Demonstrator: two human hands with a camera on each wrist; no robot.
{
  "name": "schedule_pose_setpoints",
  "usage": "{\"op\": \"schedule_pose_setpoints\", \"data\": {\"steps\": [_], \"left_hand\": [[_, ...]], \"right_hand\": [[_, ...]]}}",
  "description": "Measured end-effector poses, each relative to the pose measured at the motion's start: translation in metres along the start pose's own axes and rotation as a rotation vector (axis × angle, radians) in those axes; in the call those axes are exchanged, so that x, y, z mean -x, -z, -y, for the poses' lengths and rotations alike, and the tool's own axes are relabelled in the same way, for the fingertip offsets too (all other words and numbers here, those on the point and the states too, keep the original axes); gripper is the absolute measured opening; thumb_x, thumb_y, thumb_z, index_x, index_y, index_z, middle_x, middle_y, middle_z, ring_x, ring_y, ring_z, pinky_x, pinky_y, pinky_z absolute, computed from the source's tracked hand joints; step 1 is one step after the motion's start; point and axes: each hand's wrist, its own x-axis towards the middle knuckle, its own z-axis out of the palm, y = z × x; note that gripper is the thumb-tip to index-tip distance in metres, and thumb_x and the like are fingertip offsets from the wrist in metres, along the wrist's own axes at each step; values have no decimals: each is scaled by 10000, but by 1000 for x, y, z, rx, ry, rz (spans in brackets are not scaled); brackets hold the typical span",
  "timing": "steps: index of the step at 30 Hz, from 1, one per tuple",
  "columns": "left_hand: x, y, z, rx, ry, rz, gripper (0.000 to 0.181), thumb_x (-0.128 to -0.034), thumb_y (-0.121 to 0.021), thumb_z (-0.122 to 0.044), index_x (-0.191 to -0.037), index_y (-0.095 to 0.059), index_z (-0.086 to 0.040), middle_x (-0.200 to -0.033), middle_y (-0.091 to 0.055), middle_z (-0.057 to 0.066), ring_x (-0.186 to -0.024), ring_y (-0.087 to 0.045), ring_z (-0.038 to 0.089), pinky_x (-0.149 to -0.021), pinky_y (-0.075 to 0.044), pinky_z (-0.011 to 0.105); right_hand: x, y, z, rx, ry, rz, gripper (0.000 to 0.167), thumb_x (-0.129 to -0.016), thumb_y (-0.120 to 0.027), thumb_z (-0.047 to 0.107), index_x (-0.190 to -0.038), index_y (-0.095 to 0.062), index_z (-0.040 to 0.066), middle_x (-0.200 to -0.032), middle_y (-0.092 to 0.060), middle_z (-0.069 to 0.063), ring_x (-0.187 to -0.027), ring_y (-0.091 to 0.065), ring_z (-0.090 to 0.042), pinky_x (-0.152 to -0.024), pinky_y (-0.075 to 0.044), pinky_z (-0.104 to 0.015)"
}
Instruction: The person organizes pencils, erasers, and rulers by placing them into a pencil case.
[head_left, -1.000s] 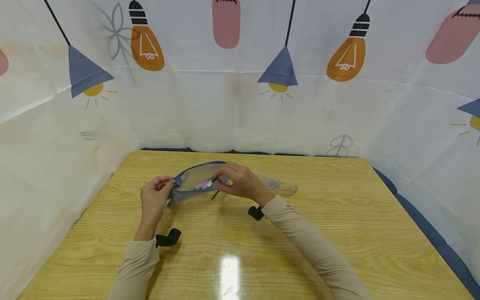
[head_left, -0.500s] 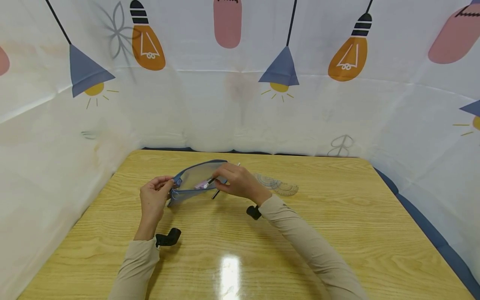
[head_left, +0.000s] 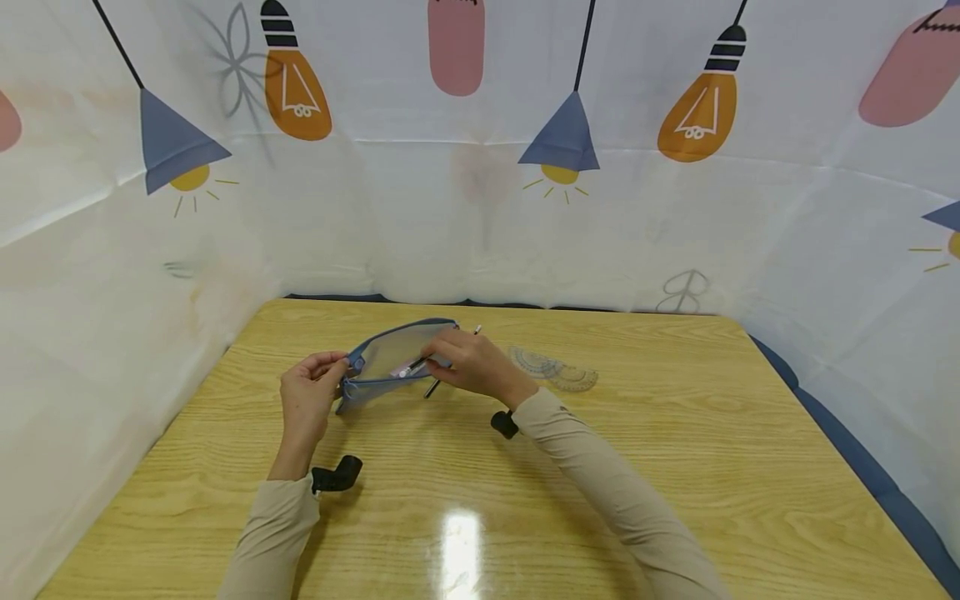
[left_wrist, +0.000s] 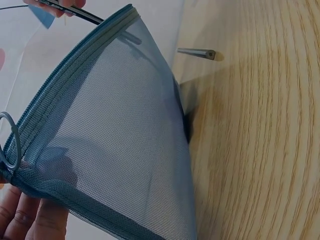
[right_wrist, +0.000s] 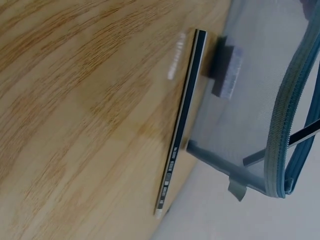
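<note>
A blue mesh zip pouch stands with its mouth parted. My left hand pinches its left end, by the zip ring. At the other end my right hand holds a dark pencil, whose tip reaches inside the mouth. A small pale purple block shows through the mesh. Another dark pencil lies on the table beside the pouch, partly hidden by my right hand in the head view.
Two clear protractors, one at the left and one at the right, lie on the wooden table right of my right hand. A printed white cloth hangs behind the table. Black wrist cameras sit at both cuffs.
My right hand has moved slightly left with its pencil, which now covers more of the purple block in the head view. My left hand keeps its hold on the pouch.
</note>
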Motion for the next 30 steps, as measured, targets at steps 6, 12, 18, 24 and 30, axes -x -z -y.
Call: {"op": "schedule_pose_setpoints", "data": {"steps": [6,12,18,24,30], "left_hand": [[0,1,0,17,1,-3,207,-920,-676,-92,-1043,-671,75,-746,-679,-60,-639,-633,38,-527,-513,190],[1,1,-1,34,3,5,206,-919,-671,-76,-1048,-666,85,-750,-683,-47,-653,-651,46,-542,-524,198],[1,1,-2,44,14,10,208,-918,-669,-69,-1054,-664,88,-755,-682,-36,-659,-656,56,-551,-530,204],[1,2,-2,41,14,15,210,-920,-668,-76,-1054,-663,86,-759,-681,-34,-654,-652,53,-547,-529,205],[1,1,-2,45,13,17,216,-917,-674,-79,-1051,-662,90,-756,-684,-37,-665,-662,65,-547,-530,206]], "right_hand": [[0,-6,-1,1,25,18,166,-807,-761,20,-937,-670,70,-870,-648,-19,-760,-610,-100,-665,-484,-161],[0,-11,-1,21,32,12,216,-770,-793,16,-941,-678,79,-854,-642,-8,-747,-598,-98,-665,-480,-169],[-2,-13,0,37,23,29,207,-778,-793,28,-947,-685,80,-856,-652,-6,-752,-606,-100,-686,-484,-180],[-5,-13,0,43,-14,99,117,-878,-721,84,-990,-687,88,-901,-673,0,-799,-631,-104,-720,-496,-187],[-9,-16,0,-12,-23,147,132,-877,-718,53,-1000,-678,76,-928,-680,-6,-830,-639,-118,-776,-491,-202]]}}
